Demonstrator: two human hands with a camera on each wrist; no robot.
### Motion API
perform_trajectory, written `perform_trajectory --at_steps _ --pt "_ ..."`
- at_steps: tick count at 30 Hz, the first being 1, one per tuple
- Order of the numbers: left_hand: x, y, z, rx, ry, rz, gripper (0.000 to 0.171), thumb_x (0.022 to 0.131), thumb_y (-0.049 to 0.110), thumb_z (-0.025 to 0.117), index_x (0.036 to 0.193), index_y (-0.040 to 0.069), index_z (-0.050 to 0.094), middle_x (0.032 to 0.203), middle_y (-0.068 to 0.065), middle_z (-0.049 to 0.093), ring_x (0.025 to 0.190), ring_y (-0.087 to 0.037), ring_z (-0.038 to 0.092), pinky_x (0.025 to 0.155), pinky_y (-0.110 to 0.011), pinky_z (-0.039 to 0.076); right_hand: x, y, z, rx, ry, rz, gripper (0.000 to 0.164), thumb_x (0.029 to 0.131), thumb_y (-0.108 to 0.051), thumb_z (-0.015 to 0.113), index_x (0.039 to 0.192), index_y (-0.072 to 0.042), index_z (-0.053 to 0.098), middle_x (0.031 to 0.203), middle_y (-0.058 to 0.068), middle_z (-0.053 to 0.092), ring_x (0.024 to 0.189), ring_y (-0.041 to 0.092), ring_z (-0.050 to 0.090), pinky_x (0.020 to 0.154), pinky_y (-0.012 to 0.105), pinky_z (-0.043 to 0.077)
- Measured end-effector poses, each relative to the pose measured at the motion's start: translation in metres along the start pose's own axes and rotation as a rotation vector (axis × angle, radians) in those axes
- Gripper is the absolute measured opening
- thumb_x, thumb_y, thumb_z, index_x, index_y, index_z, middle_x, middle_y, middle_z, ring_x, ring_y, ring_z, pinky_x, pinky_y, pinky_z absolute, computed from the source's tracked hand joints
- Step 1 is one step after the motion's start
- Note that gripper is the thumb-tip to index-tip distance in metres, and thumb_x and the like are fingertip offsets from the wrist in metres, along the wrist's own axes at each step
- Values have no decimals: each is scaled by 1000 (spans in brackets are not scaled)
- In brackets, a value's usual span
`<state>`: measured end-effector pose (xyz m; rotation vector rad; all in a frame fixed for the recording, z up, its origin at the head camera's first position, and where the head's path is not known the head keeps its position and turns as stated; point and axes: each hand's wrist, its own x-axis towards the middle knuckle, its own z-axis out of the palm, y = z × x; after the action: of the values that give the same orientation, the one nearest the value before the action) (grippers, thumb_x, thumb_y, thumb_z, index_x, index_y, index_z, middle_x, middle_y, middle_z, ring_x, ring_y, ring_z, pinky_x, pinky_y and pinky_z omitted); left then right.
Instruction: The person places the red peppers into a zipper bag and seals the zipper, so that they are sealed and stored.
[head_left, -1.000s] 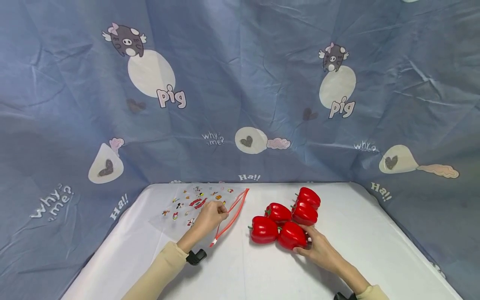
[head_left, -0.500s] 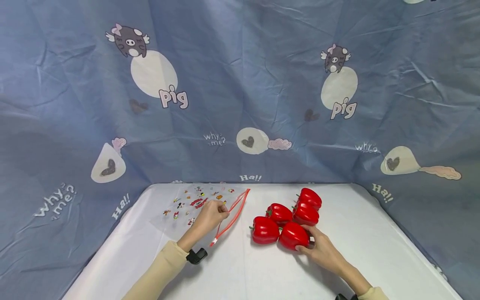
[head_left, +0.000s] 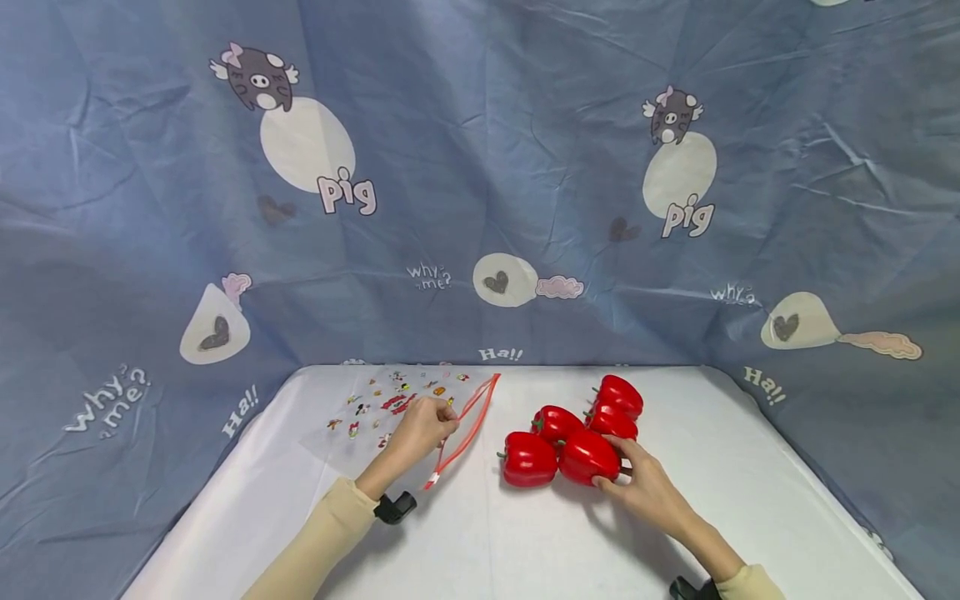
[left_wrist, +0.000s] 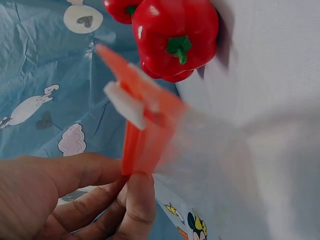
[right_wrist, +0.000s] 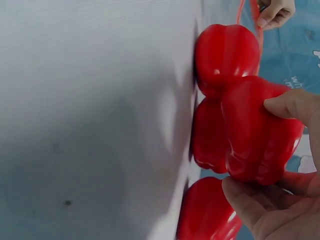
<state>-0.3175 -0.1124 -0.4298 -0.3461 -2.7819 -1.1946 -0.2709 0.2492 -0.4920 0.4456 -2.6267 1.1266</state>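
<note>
A clear bag [head_left: 397,404] with little cartoon pictures on it is laid on the white worktop [head_left: 712,442]. Its orange edge [head_left: 476,429] is pinched by the left hand [head_left: 423,427], with the thumb and fingers clamped together on it. The two orange strips are parted in the middle and joined at their ends. A small white slider [left_wrist: 125,104] is seen on the edge at the end of the bag nearest the person.

To the right of the bag, a red pepper [head_left: 588,457] is gripped by the right hand [head_left: 647,485]. The thumb is pressed on one side and the fingers are clamped on the other. This pepper is held up off the worktop. Whether it is touched by the other peppers cannot be told.

Four more red peppers are set on the worktop, all to the right of the bag. The nearest pepper [head_left: 529,460] has its green stem [left_wrist: 179,48] pointed at the bag. The next pepper [head_left: 557,422] is placed just past it, then another pepper [head_left: 611,429], and the last pepper [head_left: 619,397] is farthest from the bag. Behind the bag, a blue cloth [head_left: 480,167] with pigs on it is hung.
</note>
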Motion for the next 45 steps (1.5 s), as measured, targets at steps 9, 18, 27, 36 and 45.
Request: perform_trajectory --at_steps 9,18,27,36,45 --pt "1 3 1 -33 17 7 5 84 5 69 80 5 72 67 -2 65 51 -10 59 50 -25 48 7 -12 -5 11 44 -36 64 75 -25 82 129 -7 54 114 3 65 98 20 65 80 33 56" --pt "1 4 2 -64 26 13 6 84 4 67 80 4 72 67 -3 67 51 -12 61 50 -24 49 18 -23 -4 24 57 -59 65 75 -29 82 131 -11 54 120 6 64 92 18 69 78 31 56" --pt "0 6 2 -72 4 29 6 85 4 67 81 3 71 65 -4 66 50 -14 62 49 -24 49 29 -40 0 127 30 -66 63 76 -25 82 132 -16 54 119 0 63 100 16 66 78 24 56" --pt "0 10 1 -92 -3 46 7 86 4 67 81 2 71 66 -5 66 52 -13 63 49 -23 50 38 -55 11 151 31 -53 64 74 -30 83 129 -15 55 113 0 64 97 15 65 80 33 57" --pt "-3 14 1 -107 -20 34 7 86 6 67 82 3 70 63 -4 64 52 -16 63 49 -24 50 44 -67 25 175 10 -90 66 73 -27 84 131 -15 54 115 1 65 96 16 67 76 26 56"
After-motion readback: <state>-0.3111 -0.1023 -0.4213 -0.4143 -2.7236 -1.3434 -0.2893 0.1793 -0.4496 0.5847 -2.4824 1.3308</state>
